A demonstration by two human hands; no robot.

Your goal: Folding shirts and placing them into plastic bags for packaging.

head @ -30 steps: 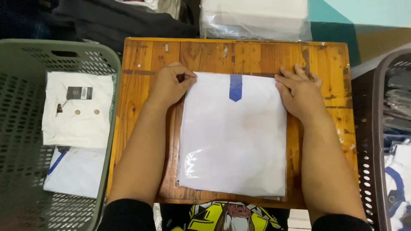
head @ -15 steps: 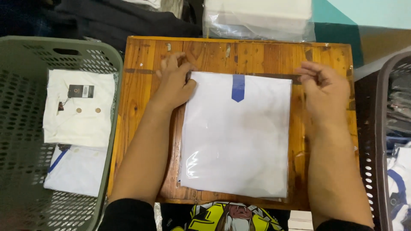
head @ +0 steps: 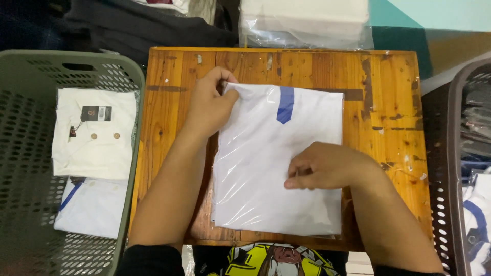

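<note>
The folded white garment with a blue stripe, inside a clear plastic bag (head: 279,163), lies flat on the small wooden table (head: 388,102). The left hand (head: 209,105) pinches the bag's top left corner; the right hand (head: 327,166) presses down mid-bag, fingers curled. Bagging looks nearly done (the green basket (head: 30,76) holds two packed pieces), only sealing seems left.

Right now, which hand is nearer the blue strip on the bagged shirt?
Left. The left hand grips the bagged shirt's top left corner, just beside the blue strip. The right hand rests flat further down the bag, below and to the right of the strip.
</note>
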